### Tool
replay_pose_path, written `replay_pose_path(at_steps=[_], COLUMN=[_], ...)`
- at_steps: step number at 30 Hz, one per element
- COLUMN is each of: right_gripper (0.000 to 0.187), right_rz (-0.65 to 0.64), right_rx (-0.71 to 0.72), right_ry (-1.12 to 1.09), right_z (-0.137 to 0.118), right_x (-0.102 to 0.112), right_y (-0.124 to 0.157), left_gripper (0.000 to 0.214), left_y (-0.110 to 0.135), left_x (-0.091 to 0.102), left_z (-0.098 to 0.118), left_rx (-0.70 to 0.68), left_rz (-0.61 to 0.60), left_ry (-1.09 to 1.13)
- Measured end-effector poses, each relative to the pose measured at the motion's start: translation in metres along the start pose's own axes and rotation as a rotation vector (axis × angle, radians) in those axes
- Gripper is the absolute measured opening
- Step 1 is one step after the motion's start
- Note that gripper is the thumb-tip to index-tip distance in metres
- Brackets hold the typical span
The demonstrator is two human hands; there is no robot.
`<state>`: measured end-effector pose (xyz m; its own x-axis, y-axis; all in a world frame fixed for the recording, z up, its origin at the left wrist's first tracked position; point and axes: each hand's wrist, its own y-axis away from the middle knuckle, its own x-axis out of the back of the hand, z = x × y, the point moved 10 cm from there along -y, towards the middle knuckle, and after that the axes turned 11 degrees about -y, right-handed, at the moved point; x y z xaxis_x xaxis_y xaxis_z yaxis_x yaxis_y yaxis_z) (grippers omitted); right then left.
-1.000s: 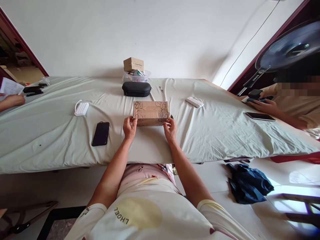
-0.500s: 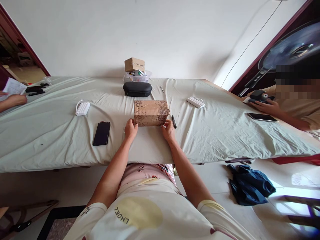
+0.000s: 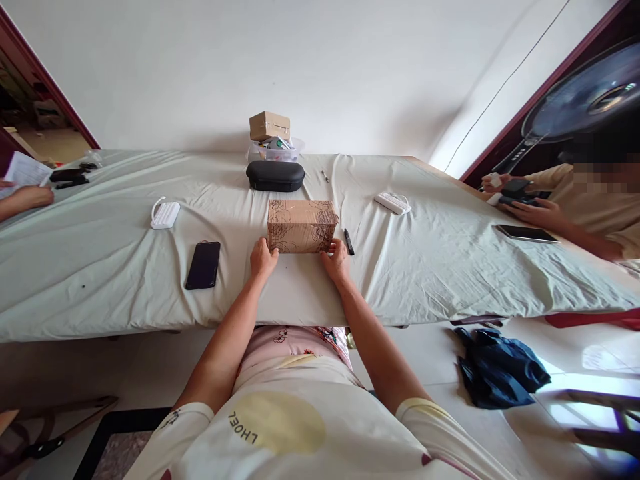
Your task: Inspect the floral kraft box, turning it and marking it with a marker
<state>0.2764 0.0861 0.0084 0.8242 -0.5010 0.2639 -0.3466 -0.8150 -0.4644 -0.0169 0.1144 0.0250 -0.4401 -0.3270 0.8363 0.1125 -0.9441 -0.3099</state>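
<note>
A brown cardboard box with dark scribbled loops drawn on its faces rests on the cloth-covered table in front of me. My left hand grips its lower left corner, thumb at the near face. At the lower right corner my right hand holds it the same way. The fingers behind the box's sides are partly hidden. Just right of the box lies a black marker. Left of my left hand a black smartphone lies flat.
Behind the box sits a black zip case, with a clear tub and small carton beyond. White power banks lie either side. A person at right holds a dark device; at left another person's hand holds paper.
The box has tipped slightly, its near face now showing taller and its top narrower. My hands stay at its corners. The person at right has raised a hand over the dark device.
</note>
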Motion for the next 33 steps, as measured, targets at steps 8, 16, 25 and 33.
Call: replay_pose_path(at_steps=[8, 16, 25, 33], right_gripper=[0.059, 0.101, 0.105, 0.060], right_rz=[-0.014, 0.108, 0.130, 0.149], right_rx=[0.015, -0.001, 0.110, 0.286], right_ry=[0.074, 0.188, 0.198, 0.026], right_z=[0.002, -0.011, -0.036, -0.053], right_x=[-0.004, -0.004, -0.007, 0.010], right_y=[0.004, 0.011, 0.015, 0.013], left_gripper=[0.044, 0.065, 0.110, 0.109], left_y=[0.006, 0.017, 0.028, 0.019], left_x=[0.002, 0.005, 0.017, 0.030], left_z=[0.009, 0.026, 0.038, 0.024], left_rx=[-0.008, -0.035, -0.048, -0.042], left_rz=[-0.023, 0.130, 0.238, 0.306], left_ry=[-0.091, 0.061, 0.046, 0.085])
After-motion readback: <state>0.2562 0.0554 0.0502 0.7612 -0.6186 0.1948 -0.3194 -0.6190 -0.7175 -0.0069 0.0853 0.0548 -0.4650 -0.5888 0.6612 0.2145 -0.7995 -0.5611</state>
